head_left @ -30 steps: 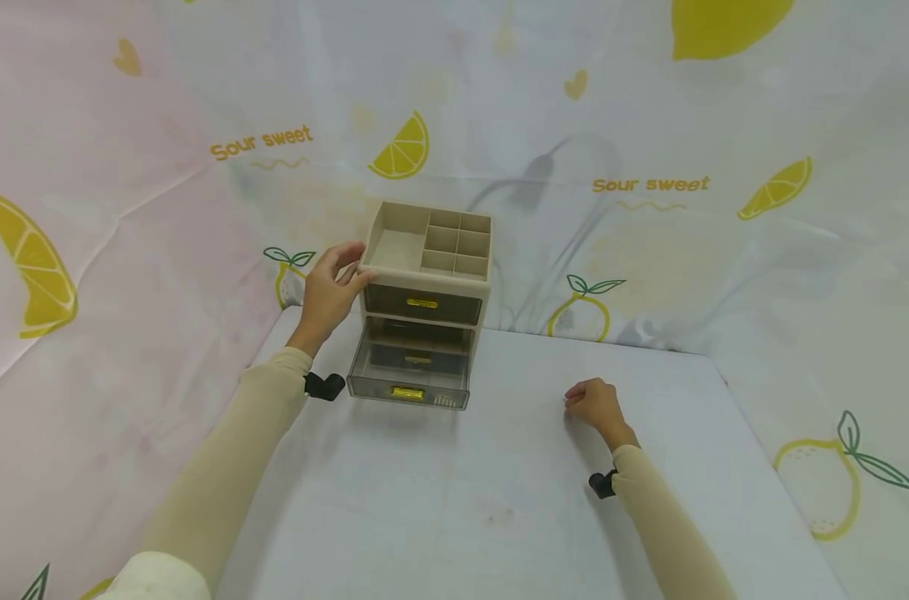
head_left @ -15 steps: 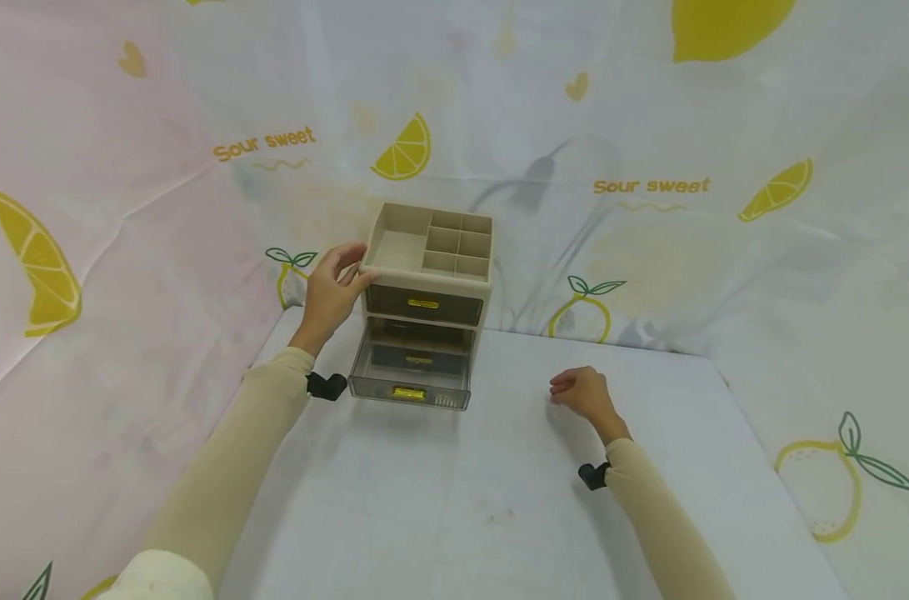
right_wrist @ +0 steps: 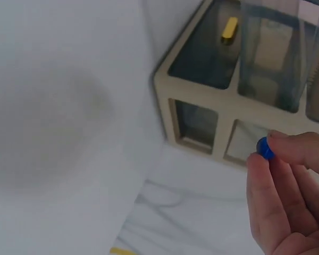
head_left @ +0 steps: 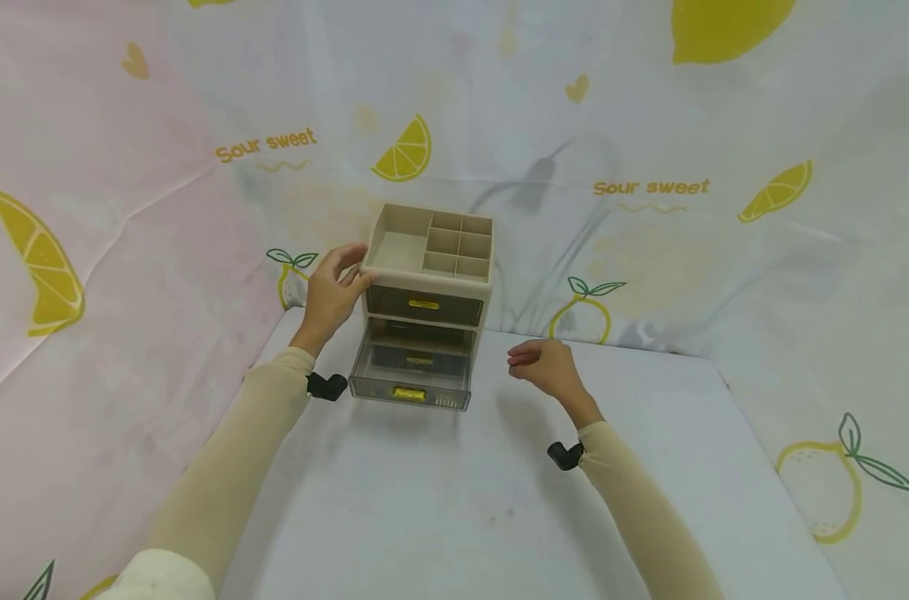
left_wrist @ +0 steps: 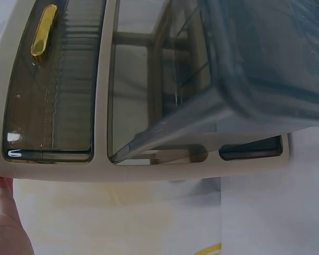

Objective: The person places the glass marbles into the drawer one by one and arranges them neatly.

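Note:
A beige desk organizer [head_left: 427, 278] with smoky clear drawers stands toward the back of the table. Its middle drawer [head_left: 409, 385], with a yellow handle, is pulled well out; the top drawer [head_left: 424, 305] is closed. My left hand [head_left: 330, 292] grips the organizer's upper left front corner, thumb at the front and fingers along the side. Off to the right of the pulled-out drawer hovers my right hand [head_left: 547, 367]. Between its thumb and fingertips it pinches a small round blue bead [right_wrist: 265, 148], plain in the right wrist view.
The organizer's top has one large compartment [head_left: 400, 252] and several small ones [head_left: 457, 242]. A white tablecloth [head_left: 439, 500] covers the table. Behind it hangs a lemon-print curtain [head_left: 499, 117]. Each wrist carries a black camera mount [head_left: 565, 456].
My right hand has moved left and away from me, toward the organizer, turning a little. The left hand, the organizer and its open drawer have stayed put.

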A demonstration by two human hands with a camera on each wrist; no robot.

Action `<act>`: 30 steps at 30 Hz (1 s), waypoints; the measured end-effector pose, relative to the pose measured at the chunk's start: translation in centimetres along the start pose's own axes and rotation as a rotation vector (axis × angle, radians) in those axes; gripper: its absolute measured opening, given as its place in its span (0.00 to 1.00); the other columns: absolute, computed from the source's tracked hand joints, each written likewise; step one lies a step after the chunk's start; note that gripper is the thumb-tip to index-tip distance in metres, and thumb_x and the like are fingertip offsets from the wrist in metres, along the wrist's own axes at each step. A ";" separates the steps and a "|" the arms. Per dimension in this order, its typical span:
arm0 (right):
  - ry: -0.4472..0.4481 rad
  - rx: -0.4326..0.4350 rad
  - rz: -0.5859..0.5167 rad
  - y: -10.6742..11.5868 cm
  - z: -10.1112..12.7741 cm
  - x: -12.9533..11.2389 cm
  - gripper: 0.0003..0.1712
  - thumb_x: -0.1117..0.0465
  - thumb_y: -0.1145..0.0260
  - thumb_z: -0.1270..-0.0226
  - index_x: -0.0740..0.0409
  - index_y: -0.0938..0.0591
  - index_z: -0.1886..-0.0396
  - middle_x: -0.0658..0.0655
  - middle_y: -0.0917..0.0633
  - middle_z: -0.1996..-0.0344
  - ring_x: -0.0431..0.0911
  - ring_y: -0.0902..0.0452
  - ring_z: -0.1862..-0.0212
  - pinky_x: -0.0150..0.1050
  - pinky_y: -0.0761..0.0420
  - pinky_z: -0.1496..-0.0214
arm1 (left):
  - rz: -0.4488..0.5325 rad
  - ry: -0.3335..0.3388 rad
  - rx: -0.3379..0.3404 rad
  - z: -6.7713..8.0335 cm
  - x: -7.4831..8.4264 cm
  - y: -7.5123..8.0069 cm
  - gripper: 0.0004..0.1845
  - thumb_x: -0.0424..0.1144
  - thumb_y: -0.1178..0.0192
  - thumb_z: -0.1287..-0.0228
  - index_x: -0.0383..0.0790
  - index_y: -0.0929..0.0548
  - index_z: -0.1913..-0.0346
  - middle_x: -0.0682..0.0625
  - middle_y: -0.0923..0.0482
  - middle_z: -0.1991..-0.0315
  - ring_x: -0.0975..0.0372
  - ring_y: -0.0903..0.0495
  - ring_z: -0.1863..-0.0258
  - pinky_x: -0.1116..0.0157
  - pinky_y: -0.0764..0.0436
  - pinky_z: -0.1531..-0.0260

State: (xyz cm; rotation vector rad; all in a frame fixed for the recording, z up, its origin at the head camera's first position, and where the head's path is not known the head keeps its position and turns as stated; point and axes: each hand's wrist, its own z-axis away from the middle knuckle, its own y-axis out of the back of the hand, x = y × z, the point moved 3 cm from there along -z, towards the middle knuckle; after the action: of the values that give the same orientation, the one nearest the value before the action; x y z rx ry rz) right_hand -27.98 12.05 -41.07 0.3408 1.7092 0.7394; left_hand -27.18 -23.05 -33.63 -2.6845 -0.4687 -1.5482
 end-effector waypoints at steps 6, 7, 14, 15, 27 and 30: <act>0.060 -0.022 -0.078 -1.0 -0.6 -3.1 0.14 0.71 0.26 0.48 0.67 0.13 0.59 0.56 0.11 0.69 0.46 0.14 0.65 0.36 0.12 0.62 | -0.023 -0.001 0.004 -0.3 -0.9 -0.1 0.28 0.25 0.33 0.41 0.24 0.28 0.38 0.33 0.28 0.40 0.47 0.30 0.38 0.61 0.28 0.34; 0.066 -0.023 -0.077 -1.2 -0.7 -3.5 0.14 0.71 0.26 0.48 0.66 0.13 0.60 0.56 0.11 0.69 0.46 0.14 0.65 0.36 0.13 0.62 | -0.021 -0.001 0.007 -0.5 -1.4 -0.1 0.28 0.26 0.33 0.41 0.25 0.28 0.38 0.34 0.28 0.40 0.48 0.29 0.38 0.62 0.28 0.35; 0.108 -0.057 -0.075 -2.5 -0.8 -5.9 0.15 0.71 0.26 0.48 0.63 0.12 0.58 0.54 0.11 0.68 0.45 0.14 0.63 0.33 0.15 0.66 | -0.027 0.005 0.016 -0.9 -3.2 0.1 0.28 0.30 0.31 0.41 0.31 0.26 0.38 0.40 0.27 0.41 0.54 0.28 0.38 0.68 0.27 0.37; 0.117 -0.064 -0.075 -2.7 -0.9 -6.2 0.16 0.71 0.26 0.48 0.63 0.12 0.57 0.55 0.11 0.67 0.45 0.14 0.63 0.34 0.15 0.65 | -0.025 0.002 0.017 -0.9 -3.2 0.2 0.28 0.31 0.31 0.42 0.31 0.26 0.38 0.40 0.26 0.41 0.54 0.28 0.39 0.68 0.27 0.37; 0.156 -0.160 -0.033 -5.9 -1.1 -7.7 0.13 0.71 0.26 0.47 0.61 0.12 0.59 0.54 0.11 0.67 0.41 0.15 0.66 0.34 0.14 0.64 | -0.006 -0.006 0.023 -0.9 -3.4 0.1 0.28 0.31 0.31 0.42 0.31 0.25 0.39 0.40 0.26 0.41 0.54 0.28 0.39 0.68 0.27 0.37; 0.166 -0.179 -0.021 -6.5 -1.1 -7.8 0.12 0.71 0.26 0.47 0.62 0.12 0.60 0.55 0.11 0.68 0.41 0.15 0.67 0.34 0.13 0.64 | -0.001 -0.011 0.026 -0.9 -3.5 0.1 0.27 0.30 0.31 0.42 0.31 0.25 0.39 0.40 0.26 0.41 0.54 0.28 0.39 0.68 0.27 0.37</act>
State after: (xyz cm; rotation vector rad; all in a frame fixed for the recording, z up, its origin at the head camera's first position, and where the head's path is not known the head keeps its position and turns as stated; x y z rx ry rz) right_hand -25.86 2.23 -39.09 0.1405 1.7836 0.9189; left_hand -29.55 -24.20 -36.07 -2.6752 -0.4875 -1.5170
